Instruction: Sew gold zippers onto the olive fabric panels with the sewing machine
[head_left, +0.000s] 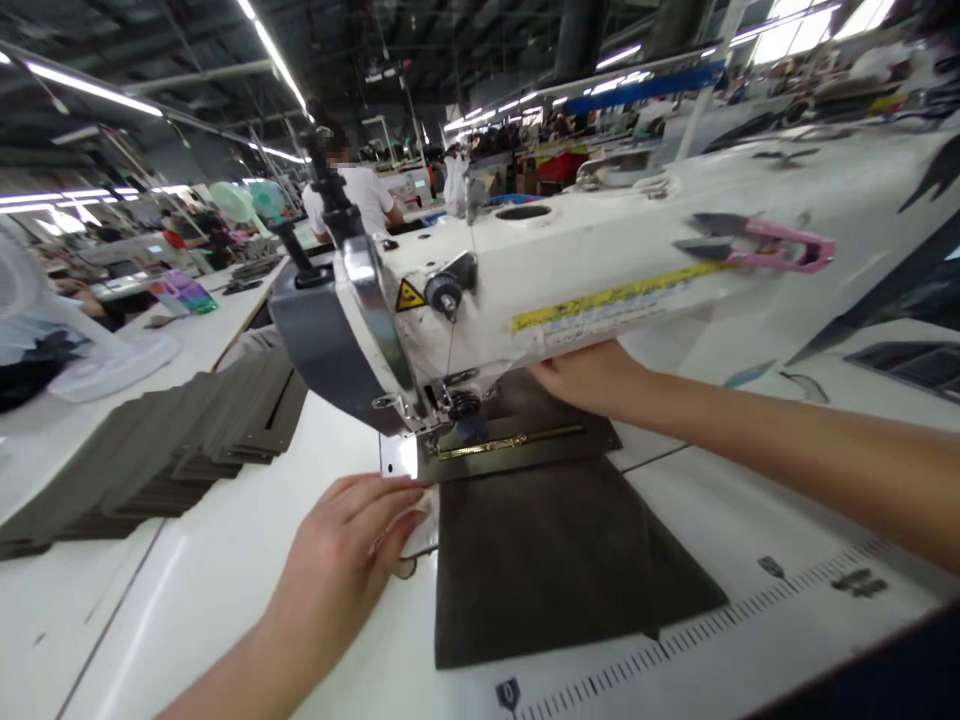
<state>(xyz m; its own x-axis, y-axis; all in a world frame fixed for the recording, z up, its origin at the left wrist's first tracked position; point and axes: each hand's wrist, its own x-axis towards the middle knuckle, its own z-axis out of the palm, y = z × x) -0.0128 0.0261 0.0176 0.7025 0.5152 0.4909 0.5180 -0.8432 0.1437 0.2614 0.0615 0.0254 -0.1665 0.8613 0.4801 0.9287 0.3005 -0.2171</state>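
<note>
White sewing machine (480, 270) fills my view, its needle (452, 375) hard to make out. My right hand (592, 378) lies open on dark fabric (555, 560), with free table (787, 490) beyond; my left hand (341, 540) curls at the fabric's edge, grip unclear.

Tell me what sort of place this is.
Likely a garment factory floor: an industrial sewing machine, a stack of dark cut fabric pieces, and rows of further workstations beyond.

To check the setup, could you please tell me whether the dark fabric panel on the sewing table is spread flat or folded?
It is spread flat: the dark fabric panel lies smooth on the white sewing table, with no fold visible along its edges.
</note>
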